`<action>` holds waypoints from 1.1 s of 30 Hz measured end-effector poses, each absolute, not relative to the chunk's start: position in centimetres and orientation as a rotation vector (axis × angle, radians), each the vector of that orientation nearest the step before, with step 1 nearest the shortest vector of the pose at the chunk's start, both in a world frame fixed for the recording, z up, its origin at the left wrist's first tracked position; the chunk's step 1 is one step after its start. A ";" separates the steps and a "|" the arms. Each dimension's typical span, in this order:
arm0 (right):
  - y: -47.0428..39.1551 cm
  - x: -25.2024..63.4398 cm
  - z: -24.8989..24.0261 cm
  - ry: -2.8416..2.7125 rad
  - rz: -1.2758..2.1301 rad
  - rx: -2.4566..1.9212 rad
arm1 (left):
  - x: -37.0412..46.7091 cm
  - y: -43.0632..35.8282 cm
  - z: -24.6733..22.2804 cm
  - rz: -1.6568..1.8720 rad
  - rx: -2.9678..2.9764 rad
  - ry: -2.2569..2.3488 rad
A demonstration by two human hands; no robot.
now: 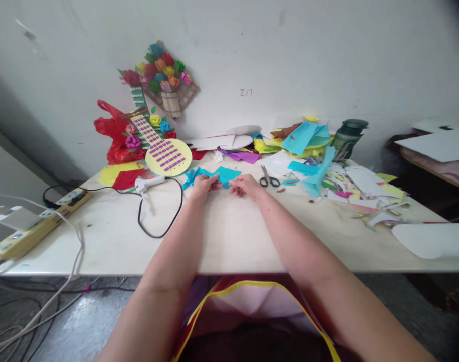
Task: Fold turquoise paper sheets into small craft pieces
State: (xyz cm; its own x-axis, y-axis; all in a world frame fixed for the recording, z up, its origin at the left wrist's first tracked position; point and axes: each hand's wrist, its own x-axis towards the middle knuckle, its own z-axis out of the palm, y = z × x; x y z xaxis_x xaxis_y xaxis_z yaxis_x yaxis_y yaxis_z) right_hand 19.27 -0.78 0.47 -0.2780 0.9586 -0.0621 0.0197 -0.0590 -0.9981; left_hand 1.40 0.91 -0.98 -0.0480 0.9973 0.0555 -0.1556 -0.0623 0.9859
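Observation:
A piece of bright blue crepe paper [226, 174] is between my two hands, just above or on the table's middle. My left hand [205, 186] is closed on its left part, thumb along the top. At the paper's right lower edge, my right hand [248, 186] has its fingers curled in a pinch on it. More blue paper pieces [192, 176] lie crumpled behind my left hand. To the right of my right hand lie black-handled scissors [269, 179] with blades pointing away. A white glue gun [150, 184] with a black cord rests left of my left hand.
A yellow power strip [36, 221] with cables runs along the left edge. A paper guitar [169, 156], paper flowers and a red bag [112, 130] stand at the back left. Paper sheets [229, 142] line the wall. Scraps [365, 186] and a green bottle [349, 139] are right.

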 end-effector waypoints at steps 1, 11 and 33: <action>-0.7 19.3 0.4 -1.397 1.450 -1.110 | 1.4 0.9 -0.9 1.355 1.111 1.097; -0.7 19.3 0.3 -1.358 1.463 -1.104 | 1.4 1.0 -1.1 1.350 1.119 1.100; 0.5 19.5 0.0 -1.261 1.011 -1.214 | 1.4 0.2 -0.6 1.270 1.351 1.153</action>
State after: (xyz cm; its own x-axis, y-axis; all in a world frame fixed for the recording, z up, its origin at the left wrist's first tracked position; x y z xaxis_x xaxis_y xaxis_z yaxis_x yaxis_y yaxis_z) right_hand 19.48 0.52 0.01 0.0822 0.9881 0.1301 0.0877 0.1229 -0.9885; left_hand 1.43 0.25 -0.59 0.0281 0.9905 0.1345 0.0386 -0.1356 0.9900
